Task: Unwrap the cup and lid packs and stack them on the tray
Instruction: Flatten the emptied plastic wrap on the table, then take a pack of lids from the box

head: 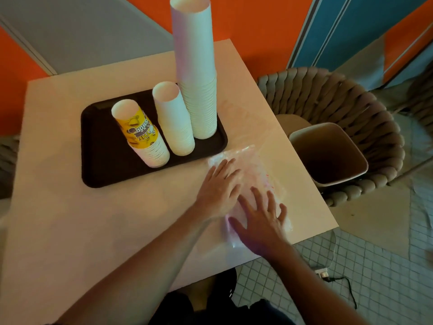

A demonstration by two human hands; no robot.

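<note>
Head view: both hands (219,186) (260,221) flat on wrapper (255,174), seemingly overhanging table edge (328,221).

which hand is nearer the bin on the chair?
Right. The right hand lies flat on the plastic wrap at the table's near right edge, short of the bin. The left hand rests beside it, further toward the tray.

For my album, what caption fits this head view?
Both hands flatten a plastic wrapper beside a tray holding three cup stacks.
</note>
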